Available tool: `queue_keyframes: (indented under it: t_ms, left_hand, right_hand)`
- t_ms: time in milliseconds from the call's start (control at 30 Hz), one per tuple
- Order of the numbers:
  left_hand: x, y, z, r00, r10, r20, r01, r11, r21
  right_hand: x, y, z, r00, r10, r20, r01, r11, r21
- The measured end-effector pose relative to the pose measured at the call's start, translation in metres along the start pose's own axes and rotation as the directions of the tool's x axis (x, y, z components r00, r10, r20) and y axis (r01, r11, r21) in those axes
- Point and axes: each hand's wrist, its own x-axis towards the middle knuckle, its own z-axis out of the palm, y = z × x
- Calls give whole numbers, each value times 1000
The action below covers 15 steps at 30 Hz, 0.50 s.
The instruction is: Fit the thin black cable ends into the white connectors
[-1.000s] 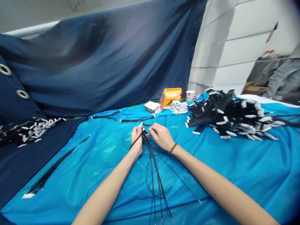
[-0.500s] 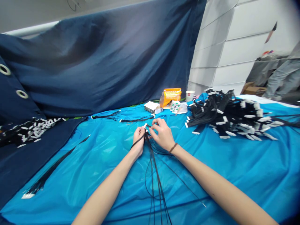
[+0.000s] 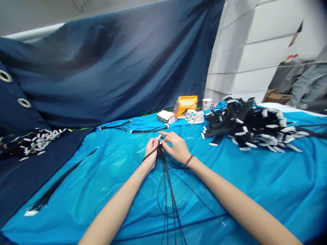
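My left hand (image 3: pixel 150 152) is closed around the top of a bundle of thin black cords (image 3: pixel 170 194) that trail toward me across the blue plastic sheet (image 3: pixel 255 183). My right hand (image 3: pixel 176 147) pinches a small white tag (image 3: pixel 159 136) at the upper end of the same bundle, touching the left hand's fingers. A dark band circles my right wrist.
A big heap of black cords with white tags (image 3: pixel 252 127) lies at the right. An orange packet (image 3: pixel 187 104), a paper cup (image 3: pixel 207 103) and small boxes stand behind. More tagged cords (image 3: pixel 33 141) lie on dark blue cloth at left. A person stands far right.
My right hand shifted slightly up and toward the left hand and now pinches the white tag at the bundle's end. The loose cord ends slid a little on the sheet.
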Motion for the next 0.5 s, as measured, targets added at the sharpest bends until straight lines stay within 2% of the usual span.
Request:
queue_keyframes:
  t_ms: [500]
  left_hand:
    - [0, -2, 0, 1000, -18, -2, 18, 1000, -4]
  right_hand:
    - [0, 2, 2, 999, 20, 29, -20, 1000, -1]
